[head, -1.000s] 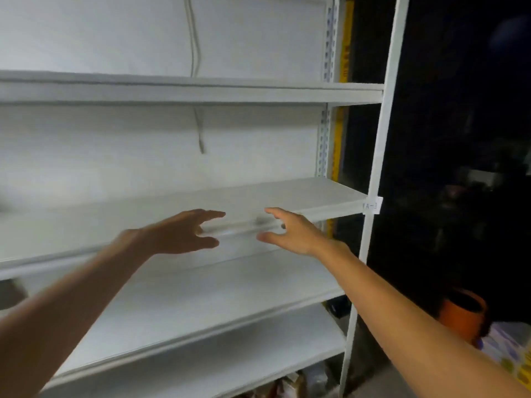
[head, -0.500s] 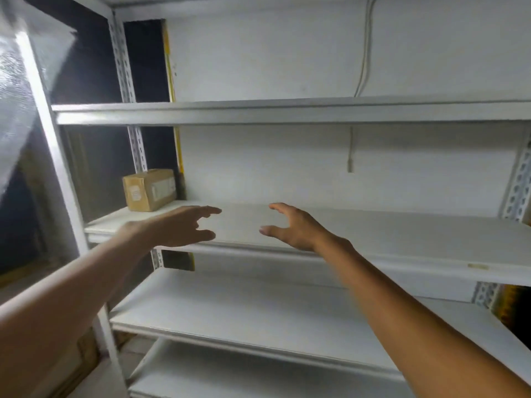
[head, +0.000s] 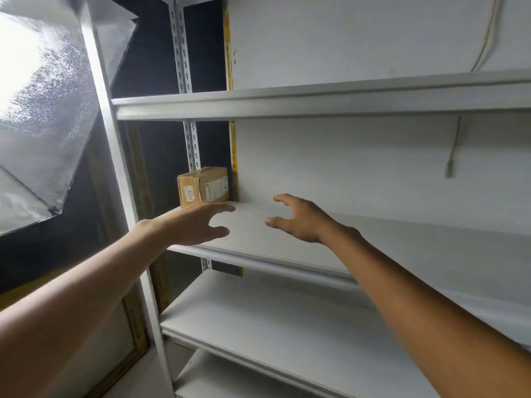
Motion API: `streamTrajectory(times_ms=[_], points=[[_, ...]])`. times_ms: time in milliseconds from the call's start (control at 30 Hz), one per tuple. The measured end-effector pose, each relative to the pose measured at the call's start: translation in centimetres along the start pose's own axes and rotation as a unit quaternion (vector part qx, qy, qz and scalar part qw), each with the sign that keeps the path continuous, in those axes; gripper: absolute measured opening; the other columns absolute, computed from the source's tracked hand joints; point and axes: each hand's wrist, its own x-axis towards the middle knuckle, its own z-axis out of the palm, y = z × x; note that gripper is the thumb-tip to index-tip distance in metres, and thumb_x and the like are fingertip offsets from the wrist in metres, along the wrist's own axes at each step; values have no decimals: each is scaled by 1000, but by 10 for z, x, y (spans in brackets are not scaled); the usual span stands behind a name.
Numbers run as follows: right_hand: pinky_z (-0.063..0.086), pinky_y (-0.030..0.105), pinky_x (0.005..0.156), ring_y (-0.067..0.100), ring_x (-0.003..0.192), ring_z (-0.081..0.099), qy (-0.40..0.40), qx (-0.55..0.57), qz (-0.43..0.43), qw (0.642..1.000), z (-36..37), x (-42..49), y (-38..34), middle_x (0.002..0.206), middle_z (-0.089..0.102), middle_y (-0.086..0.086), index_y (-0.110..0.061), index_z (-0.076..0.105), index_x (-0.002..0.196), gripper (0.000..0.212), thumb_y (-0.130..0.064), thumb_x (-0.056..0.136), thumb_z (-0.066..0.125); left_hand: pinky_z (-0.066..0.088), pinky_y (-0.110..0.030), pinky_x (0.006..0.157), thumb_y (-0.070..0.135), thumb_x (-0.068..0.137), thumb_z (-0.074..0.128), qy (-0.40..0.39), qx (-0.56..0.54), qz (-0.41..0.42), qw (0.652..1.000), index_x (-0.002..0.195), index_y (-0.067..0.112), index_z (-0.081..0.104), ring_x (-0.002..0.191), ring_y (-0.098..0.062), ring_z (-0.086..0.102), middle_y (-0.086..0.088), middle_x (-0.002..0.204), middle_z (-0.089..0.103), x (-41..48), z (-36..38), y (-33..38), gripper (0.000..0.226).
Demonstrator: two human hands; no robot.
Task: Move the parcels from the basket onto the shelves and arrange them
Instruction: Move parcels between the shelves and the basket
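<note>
A small brown cardboard parcel [head: 204, 187] with white labels stands at the far left end of the middle shelf [head: 373, 239], against the back corner. My left hand [head: 198, 222] reaches out over the shelf's front edge just below and in front of the parcel, fingers spread and holding nothing. To its right my right hand [head: 298, 219] hovers above the shelf board, fingers loosely bent, also holding nothing. The two palms face each other with a gap between them. The basket is out of view.
White metal shelving fills the view, with an upper shelf [head: 316, 101] and lower shelves [head: 273, 326]. A front upright post [head: 115, 156] stands at the left. A bright studio light with a silvery reflector [head: 43, 110] is at the far left. A cable [head: 452, 145] hangs on the back wall.
The view has swung from the rack's right end to its left end, bringing the parcel into sight. Both hands stay outstretched and spread, now closer to the parcel.
</note>
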Motion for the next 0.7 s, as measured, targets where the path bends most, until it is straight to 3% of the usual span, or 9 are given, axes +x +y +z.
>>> streamTrajectory(times_ms=[167, 300, 500, 600, 700], points=[[37, 40, 107, 28, 140, 37, -13, 3, -23, 1000, 23, 71, 11, 157, 32, 5, -26, 30, 151, 69, -49, 92, 59, 37, -28, 103, 25, 93, 60, 57, -30, -40, 997, 144, 23, 40, 131, -19, 46, 0, 146, 46, 32, 10, -42, 55], [36, 39, 108, 27, 140, 36, -31, 21, -49, 998, 32, 125, 19, 157, 32, 5, -27, 31, 151, 70, -46, 91, 61, 41, -32, 104, 26, 93, 60, 38, -2, -76, 996, 146, 24, 36, 133, -20, 45, 0, 149, 41, 56, 2, -77, 58], [38, 41, 105, 29, 141, 36, -36, 53, -74, 995, 41, 201, 28, 158, 31, 5, -28, 31, 150, 69, -47, 91, 61, 44, -29, 93, 27, 92, 62, 81, 0, -124, 989, 145, 32, 34, 127, -20, 47, 1, 146, 45, 85, -11, -126, 60], [39, 40, 104, 29, 140, 37, -44, 59, -76, 994, 57, 236, 31, 157, 32, 5, -28, 31, 150, 69, -47, 91, 60, 43, -23, 86, 29, 92, 61, 87, 5, -150, 985, 145, 33, 33, 125, -18, 46, 0, 145, 43, 102, -7, -152, 60], [37, 32, 95, 27, 138, 40, -46, 83, -67, 993, 75, 272, 34, 155, 35, 3, -30, 33, 149, 65, -47, 92, 60, 45, -34, 97, 30, 92, 61, 90, 1, -165, 982, 145, 33, 32, 131, -21, 41, 0, 148, 37, 121, 1, -179, 60]])
